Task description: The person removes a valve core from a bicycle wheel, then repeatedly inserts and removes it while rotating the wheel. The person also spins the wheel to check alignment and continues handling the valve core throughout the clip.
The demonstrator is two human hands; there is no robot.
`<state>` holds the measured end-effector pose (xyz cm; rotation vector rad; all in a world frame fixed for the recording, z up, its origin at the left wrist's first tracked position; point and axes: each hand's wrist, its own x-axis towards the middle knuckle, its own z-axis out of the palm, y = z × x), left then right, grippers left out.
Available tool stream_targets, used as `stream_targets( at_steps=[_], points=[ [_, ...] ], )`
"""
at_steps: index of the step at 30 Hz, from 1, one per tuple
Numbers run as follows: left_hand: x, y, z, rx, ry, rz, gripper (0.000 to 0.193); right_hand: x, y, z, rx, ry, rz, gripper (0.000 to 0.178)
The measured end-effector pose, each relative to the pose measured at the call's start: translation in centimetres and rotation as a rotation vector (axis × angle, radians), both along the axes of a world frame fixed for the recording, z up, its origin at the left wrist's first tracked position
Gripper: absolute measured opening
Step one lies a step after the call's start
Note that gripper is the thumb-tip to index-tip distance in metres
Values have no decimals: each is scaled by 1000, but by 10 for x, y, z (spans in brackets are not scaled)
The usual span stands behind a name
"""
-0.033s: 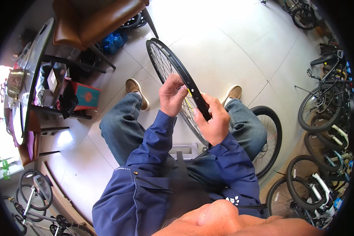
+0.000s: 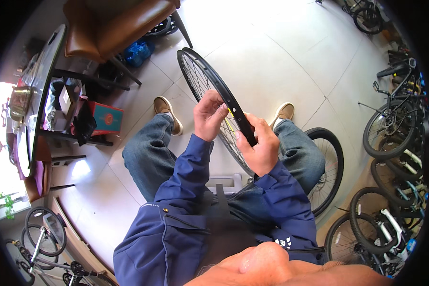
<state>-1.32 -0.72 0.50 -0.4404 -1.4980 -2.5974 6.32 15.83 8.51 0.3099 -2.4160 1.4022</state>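
A black bicycle wheel rim (image 2: 202, 71) with thin spokes stands tilted between my knees, its far edge out over the tiled floor. My right hand (image 2: 261, 148) is wrapped around the near part of the rim. Just beyond it, my left hand (image 2: 209, 114) has its fingertips pinched on the rim's edge, beside a small yellowish spot (image 2: 229, 111) on the inner side. Both arms are in blue jacket sleeves, and I sit in jeans and tan shoes.
A second wheel with a tyre (image 2: 332, 162) leans by my right leg. Several parked bicycles (image 2: 395, 128) line the right side. To the left are a brown chair (image 2: 109, 28), a glass table (image 2: 43, 81), a red and teal box (image 2: 106, 119) and a blue bag (image 2: 136, 52).
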Motion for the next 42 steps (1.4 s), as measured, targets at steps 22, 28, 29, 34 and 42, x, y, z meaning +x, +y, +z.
stream_targets(
  at_steps=[22, 28, 29, 34, 42],
  points=[
    [-8, -19, -4, -167, -10, -185, 21, 8, 2, -7, -137, -191, 78, 46],
    [-5, -19, 9, -158, -140, -145, 25, -4, 18, 13, -53, -131, 166, 54],
    [-10, -26, 14, -218, -177, -110, 29, -6, 32, 22, -85, -164, 154, 55],
    [-14, -66, 43, -351, -169, -28, 37, 27, 131, 51, -378, -1, -229, 39],
    [-39, -130, 56, -244, -367, -118, 45, 102, 231, -208, -611, -613, -682, 27]
  ],
)
